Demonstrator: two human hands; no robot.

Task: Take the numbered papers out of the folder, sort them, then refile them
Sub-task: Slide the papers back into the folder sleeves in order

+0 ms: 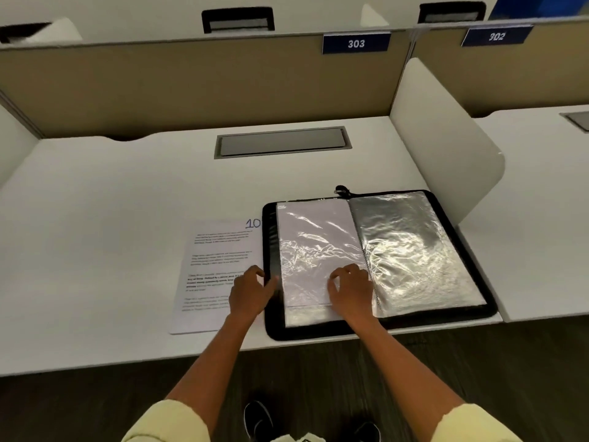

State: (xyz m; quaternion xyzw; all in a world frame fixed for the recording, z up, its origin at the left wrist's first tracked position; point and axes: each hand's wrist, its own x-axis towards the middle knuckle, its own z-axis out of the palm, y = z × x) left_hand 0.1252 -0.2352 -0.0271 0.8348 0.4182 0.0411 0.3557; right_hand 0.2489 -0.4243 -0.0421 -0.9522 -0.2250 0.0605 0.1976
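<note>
Pressing down with my right hand [350,288], I have its curled fingertips [334,279] on the plastic sleeve [315,250] of the left-hand page, just beside the spine at lower centre of the frame; they seem to be working at the sleeve, but I cannot tell whether they pinch anything. My left hand [250,291] sits at the folder's left edge, fingers bent, thumb against the black border, steadying it rather than gripping, as far as I can see.

Outward from there, the folder [471,250] lies open on the desk [95,250], right of centre. The left sleeve holds a white sheet; the right sleeve [411,250] looks dark and empty. Left of the folder lies a printed paper marked 10 [220,272], partly under my left wrist.

So I judge emptying is under way: at least one paper out, one still sleeved, sorting and refiling not yet begun.
</note>
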